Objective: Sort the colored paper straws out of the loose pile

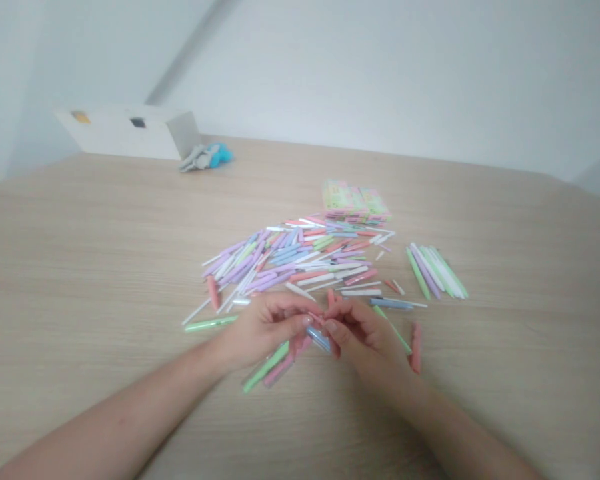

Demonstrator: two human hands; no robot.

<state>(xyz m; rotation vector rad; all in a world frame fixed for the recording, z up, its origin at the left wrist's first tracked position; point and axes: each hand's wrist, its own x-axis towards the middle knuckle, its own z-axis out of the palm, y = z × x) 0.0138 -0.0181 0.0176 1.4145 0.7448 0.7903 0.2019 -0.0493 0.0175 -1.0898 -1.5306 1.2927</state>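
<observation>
My left hand (273,328) and my right hand (363,337) meet at the near edge of a pile of pastel pen parts (285,257). Thumbs and fingertips of both pinch a small pink pen part (317,319); blur and the fingers hide its exact shape. Just below the fingertips lies a blue pen part (319,339). A green pen part (266,368) and a pink one (280,371) lie beside my left hand. To the right of my right hand is a coral pen part (416,348). Thin white sticks, like refills, are mixed into the pile.
A row of green, white and purple pens (436,272) lies to the right. Behind the pile stands a stack of printed packs (356,202). At the back left are a white box (125,137) and a crumpled grey and blue item (207,157), before the wall.
</observation>
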